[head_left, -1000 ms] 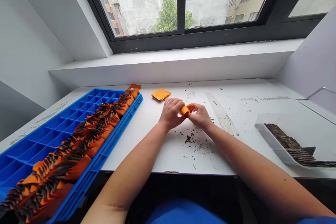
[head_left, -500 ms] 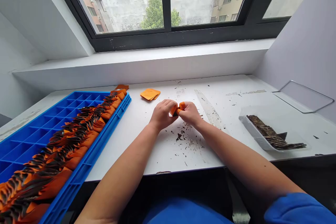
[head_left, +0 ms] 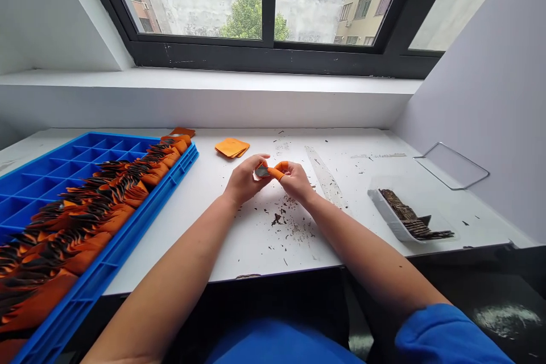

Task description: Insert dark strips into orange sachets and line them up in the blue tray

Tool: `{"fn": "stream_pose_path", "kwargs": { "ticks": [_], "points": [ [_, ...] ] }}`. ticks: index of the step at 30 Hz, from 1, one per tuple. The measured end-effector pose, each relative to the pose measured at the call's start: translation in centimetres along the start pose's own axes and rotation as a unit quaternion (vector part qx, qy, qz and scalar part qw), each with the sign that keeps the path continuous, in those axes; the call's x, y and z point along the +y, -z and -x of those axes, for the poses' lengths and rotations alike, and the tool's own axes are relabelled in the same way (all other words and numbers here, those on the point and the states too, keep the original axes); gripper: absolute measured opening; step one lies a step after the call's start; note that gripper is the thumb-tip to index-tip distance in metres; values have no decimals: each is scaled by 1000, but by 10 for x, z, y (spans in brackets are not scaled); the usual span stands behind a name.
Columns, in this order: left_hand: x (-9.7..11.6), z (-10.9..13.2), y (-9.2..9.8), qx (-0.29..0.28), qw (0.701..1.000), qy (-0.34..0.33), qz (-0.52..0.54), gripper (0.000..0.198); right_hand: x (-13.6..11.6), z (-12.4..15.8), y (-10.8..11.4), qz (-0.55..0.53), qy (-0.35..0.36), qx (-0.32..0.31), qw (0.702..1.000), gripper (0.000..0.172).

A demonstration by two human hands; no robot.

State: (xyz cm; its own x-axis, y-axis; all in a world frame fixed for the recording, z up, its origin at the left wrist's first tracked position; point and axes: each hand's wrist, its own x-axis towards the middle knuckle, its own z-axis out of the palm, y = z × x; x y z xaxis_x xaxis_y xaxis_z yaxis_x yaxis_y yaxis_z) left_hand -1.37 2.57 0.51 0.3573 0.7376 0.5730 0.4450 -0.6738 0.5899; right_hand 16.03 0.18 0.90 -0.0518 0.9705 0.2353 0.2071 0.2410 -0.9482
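Above the middle of the white table (head_left: pixel 264 250), my left hand (head_left: pixel 246 180) pinches a small dark piece (head_left: pixel 262 170) with orange at its edge. My right hand (head_left: pixel 294 180) is closed on a bent orange piece (head_left: pixel 276 173) that meets the dark one; whether they are one folded piece I cannot tell. A small stack of orange squares (head_left: pixel 232 147) lies just behind my left hand. To the left, a blue divided tray (head_left: pixel 170 182) holds rows of orange and black folded pieces (head_left: pixel 115 193).
Dark flat strips (head_left: pixel 405 213) lie in a clear plastic box (head_left: pixel 390 218) at the right. Behind it a wire frame (head_left: pixel 464 164) leans near the wall. Dark crumbs (head_left: pixel 279 219) are scattered before my hands. A window (head_left: pixel 268 51) stands beyond the sill.
The view has turned slightly, shifting the table's things left. Between my hands the orange piece has changed position, and a dark face now shows by my left fingers.
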Motion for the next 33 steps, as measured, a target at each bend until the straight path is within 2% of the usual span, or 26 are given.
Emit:
{"fn": "stream_pose_path", "kwargs": {
  "ticks": [5,9,16,25,29,33],
  "points": [
    [-12,-1,-3,-8,1000,-20,-10,29,2,1,-2,38,1,8,999,17],
    [-14,-2,-3,-11,999,-32,-2,40,2,1,-3,61,-4,25,998,14],
    [-6,-6,-3,3,993,-81,-88,26,3,0,0,81,-11,48,995,12],
    [-1,-4,-3,-56,983,-71,-161,23,5,-1,1,71,-14,65,995,15],
    [-1,-3,-3,-62,982,-79,-160,26,8,-2,0,41,-4,74,996,16],
    [3,-2,-2,-64,987,-67,-134,12,12,-5,-1,-12,-12,53,998,18]
  ]
}}
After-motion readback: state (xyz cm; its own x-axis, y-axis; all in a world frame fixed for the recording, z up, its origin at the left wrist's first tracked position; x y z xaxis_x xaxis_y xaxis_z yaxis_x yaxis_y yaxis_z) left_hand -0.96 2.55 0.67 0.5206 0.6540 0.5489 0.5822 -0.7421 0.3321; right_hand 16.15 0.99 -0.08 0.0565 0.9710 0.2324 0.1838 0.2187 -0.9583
